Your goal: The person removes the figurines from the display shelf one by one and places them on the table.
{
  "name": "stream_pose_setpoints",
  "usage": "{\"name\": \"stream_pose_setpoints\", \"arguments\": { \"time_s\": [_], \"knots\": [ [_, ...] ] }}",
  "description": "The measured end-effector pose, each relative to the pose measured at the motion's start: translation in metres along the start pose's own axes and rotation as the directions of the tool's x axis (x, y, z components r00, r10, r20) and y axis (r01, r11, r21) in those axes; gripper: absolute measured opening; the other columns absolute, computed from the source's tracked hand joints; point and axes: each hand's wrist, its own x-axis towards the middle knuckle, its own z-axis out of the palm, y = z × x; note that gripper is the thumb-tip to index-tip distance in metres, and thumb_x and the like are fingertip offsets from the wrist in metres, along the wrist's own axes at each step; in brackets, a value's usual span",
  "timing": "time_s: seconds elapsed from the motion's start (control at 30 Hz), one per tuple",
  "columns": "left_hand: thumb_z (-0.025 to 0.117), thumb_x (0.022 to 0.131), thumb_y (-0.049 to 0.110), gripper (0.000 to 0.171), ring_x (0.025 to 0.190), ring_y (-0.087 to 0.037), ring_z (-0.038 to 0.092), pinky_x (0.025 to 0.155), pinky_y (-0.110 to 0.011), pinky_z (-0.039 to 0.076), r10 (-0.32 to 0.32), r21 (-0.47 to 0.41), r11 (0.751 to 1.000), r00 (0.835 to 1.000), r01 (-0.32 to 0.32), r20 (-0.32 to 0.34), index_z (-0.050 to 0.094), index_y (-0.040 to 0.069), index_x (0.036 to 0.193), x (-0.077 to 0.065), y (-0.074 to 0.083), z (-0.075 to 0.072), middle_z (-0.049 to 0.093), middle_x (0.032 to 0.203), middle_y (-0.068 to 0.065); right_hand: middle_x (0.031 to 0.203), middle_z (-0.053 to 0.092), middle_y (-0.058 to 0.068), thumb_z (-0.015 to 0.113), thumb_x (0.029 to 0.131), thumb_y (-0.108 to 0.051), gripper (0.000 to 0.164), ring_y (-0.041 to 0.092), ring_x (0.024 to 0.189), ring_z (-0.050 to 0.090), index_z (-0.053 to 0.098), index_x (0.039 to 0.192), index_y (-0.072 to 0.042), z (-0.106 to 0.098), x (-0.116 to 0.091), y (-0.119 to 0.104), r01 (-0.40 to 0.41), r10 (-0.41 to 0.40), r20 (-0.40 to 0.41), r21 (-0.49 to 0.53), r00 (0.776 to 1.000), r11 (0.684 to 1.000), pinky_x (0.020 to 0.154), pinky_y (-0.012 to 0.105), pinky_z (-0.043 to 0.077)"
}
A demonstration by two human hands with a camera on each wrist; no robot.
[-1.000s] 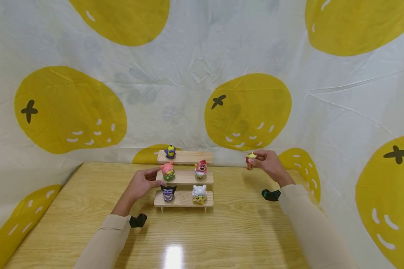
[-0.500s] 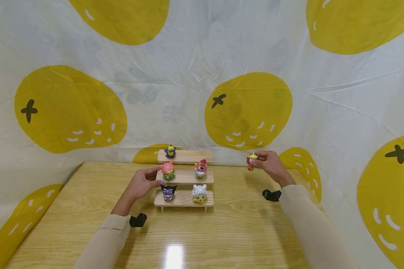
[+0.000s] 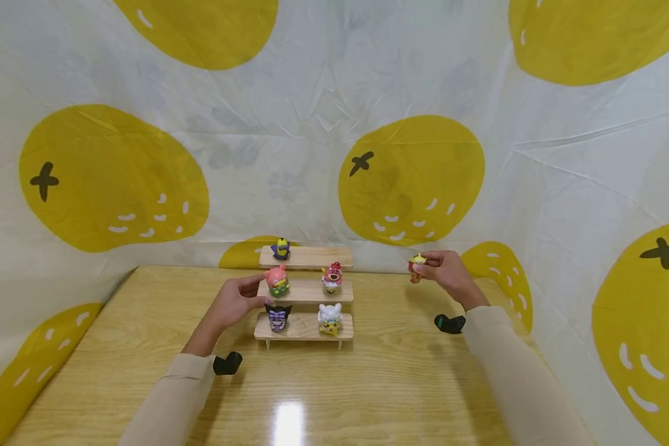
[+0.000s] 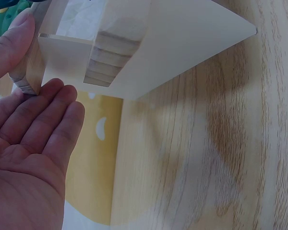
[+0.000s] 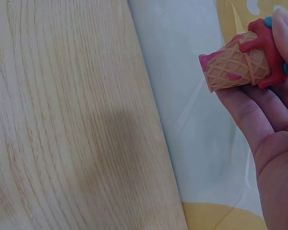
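A three-tier wooden display shelf stands on the table. My left hand holds the left end of its middle tier; in the left wrist view the board lies between thumb and fingers. Beside those fingers, a pink figurine sits on that tier. Off to the shelf's right, my right hand pinches a small figurine with a yellow-green top, raised above the table. The right wrist view shows its waffle-cone base with red drips; the top is partly hidden by the thumb.
A yellow-and-purple figurine stands on the top tier, a red-and-white one on the middle. The bottom tier bears a black-and-purple figurine and a white-and-yellow one. A patterned cloth hangs behind the wooden table.
The head view has shifted very slightly. Both hands keep their places, the left at the shelf and the right with the cone figurine.
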Motion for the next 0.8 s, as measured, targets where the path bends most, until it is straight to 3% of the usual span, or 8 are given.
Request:
{"name": "stream_pose_setpoints", "arguments": {
  "time_s": [0.17,0.4,0.8],
  "knots": [
    [0.081,0.093,0.023,0.069,0.131,-0.039,0.065,0.104,-0.047,0.059,-0.005,-0.008,1.000,1.000,0.005,-0.004,0.052,-0.001,0.151,0.0005,-0.0015,-0.0001,0.063,0.143,-0.025,0.130,0.068,0.033,0.067,0.103,-0.013,0.058,0.008,0.100,0.075,0.046,0.150,0.013,0.0004,-0.0001,0.0013,-0.006,0.006,0.001,-0.024,1.000,1.000,0.091,0.022,0.062],
    [0.080,0.093,0.020,0.069,0.132,-0.040,0.064,0.104,-0.047,0.059,0.004,-0.018,1.000,1.000,-0.004,-0.003,0.051,-0.002,0.152,-0.0004,-0.0012,0.0008,0.062,0.144,-0.025,0.118,0.076,0.023,0.066,0.103,-0.012,0.046,0.012,0.097,0.077,0.057,0.139,0.015,0.0005,0.0015,0.0052,0.021,-0.021,-0.013,-0.027,1.000,0.999,0.098,0.038,0.062],
    [0.080,0.093,0.020,0.069,0.132,-0.039,0.064,0.104,-0.047,0.059,0.000,-0.014,1.000,1.000,-0.001,-0.007,0.051,-0.001,0.152,-0.0014,0.0010,0.0005,0.063,0.143,-0.025,0.118,0.077,0.022,0.067,0.103,-0.012,0.045,0.008,0.095,0.076,0.059,0.139,0.013,-0.0024,-0.0003,0.0082,0.012,-0.012,-0.005,-0.003,1.000,1.000,0.096,0.032,0.063]
  ]
}}
